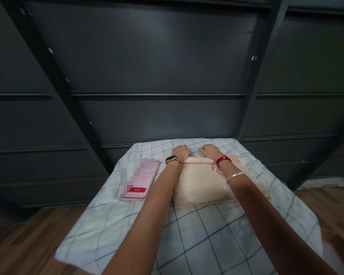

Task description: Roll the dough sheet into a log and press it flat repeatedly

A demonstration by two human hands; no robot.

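A cream cloth (pixel 202 183) lies flat on the white checked cover, with a folded or rolled band along its far edge. My left hand (pixel 182 151), below a watch and a beaded bracelet, is closed at the left end of that band. Near the band's right part, my right hand (pixel 210 151) is curled closed too, with a red string bracelet at the wrist and a silver bangle farther up the arm. A small gap separates the two hands. Their fingertips are turned away, so whatever they grip is hidden.
A pink-edged phone (pixel 143 179) with a lit screen lies left of my left forearm, partly blurred out. The white checked cover (pixel 186 244) drapes over the table's edges. Dark metal panels (pixel 160 118) rise right behind it. Wooden floor (pixel 332 206) shows at both sides.
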